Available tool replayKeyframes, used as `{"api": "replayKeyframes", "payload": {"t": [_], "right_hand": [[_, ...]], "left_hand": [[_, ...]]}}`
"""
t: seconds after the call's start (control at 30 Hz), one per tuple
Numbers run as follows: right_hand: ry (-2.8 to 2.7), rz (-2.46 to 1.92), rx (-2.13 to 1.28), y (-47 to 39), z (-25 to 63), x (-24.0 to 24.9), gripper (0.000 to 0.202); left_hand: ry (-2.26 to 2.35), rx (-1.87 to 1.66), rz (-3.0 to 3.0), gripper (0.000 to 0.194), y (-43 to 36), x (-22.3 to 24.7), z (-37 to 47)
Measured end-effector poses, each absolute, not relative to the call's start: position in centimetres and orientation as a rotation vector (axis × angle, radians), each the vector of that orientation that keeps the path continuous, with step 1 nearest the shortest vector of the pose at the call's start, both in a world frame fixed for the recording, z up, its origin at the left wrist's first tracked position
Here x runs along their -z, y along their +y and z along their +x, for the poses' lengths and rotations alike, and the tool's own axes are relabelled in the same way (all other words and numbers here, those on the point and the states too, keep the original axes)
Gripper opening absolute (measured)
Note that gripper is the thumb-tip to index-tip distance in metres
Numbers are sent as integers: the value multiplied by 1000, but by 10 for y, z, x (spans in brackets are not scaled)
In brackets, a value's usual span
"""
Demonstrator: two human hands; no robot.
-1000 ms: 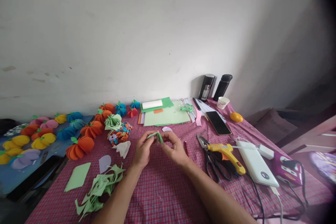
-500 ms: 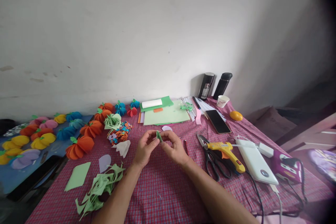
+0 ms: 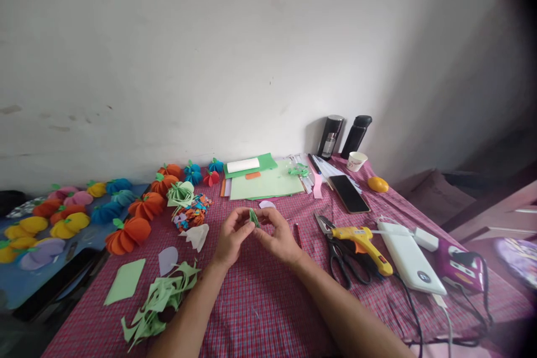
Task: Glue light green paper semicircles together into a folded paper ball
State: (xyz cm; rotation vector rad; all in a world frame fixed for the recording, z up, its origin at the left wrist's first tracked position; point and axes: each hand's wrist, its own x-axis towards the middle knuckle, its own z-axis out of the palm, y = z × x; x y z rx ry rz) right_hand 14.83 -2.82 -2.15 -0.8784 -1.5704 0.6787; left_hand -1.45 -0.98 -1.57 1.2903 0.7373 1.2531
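Between my two hands is a small stack of green folded paper (image 3: 254,217), its layers fanned a little at the edge. My left hand (image 3: 232,238) pinches it from the left with thumb and fingers. On the other side, the thumb and fingers of my right hand (image 3: 277,238) also close on it. Part of the stack is hidden by my fingers. Left of my hands lie a crumpled white scrap (image 3: 196,236), a pale purple paper piece (image 3: 168,260) and a heap of light green paper offcuts (image 3: 161,299). A red pencil (image 3: 298,235) lies just right of my right hand.
Orange paper pumpkins (image 3: 128,235) stand at the left, near a pile of coloured scraps (image 3: 193,211). Green paper sheets (image 3: 268,183) lie at the back. To the right are black scissors (image 3: 338,263), a yellow glue gun (image 3: 361,245), a phone (image 3: 349,194) and a white power bank (image 3: 411,257) with cables.
My right thumb has shifted slightly against the green paper stack. Both hands otherwise stay in place, and the things on the table have not moved.
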Motion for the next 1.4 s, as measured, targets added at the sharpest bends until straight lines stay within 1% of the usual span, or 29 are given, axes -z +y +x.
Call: {"api": "replayKeyframes", "payload": {"t": [0.1,0.33,0.7,1.0,1.13,1.27,1.4], "right_hand": [[-1581,-850,-701,-29,149,21,30],[-1528,-873,-747,-29,149,18,23],[-1488,-867,-806,-29,151,19,19],[-1483,-852,-774,-30,150,11,16],[-1509,-843,-714,-31,151,9,14],[-1586,-850,-581,-33,151,5,17],[-1586,-933,-416,-31,150,11,17]], "left_hand": [[734,-1263,1282,34,-10,16,-15],[744,-1267,1308,35,-10,13,-15],[732,-1261,1317,33,-9,15,-18],[734,-1264,1317,33,-10,15,-18],[758,-1294,1275,32,-8,18,-17],[777,-1331,1214,31,-6,19,-16],[963,-1390,1360,32,-7,14,-16]]}}
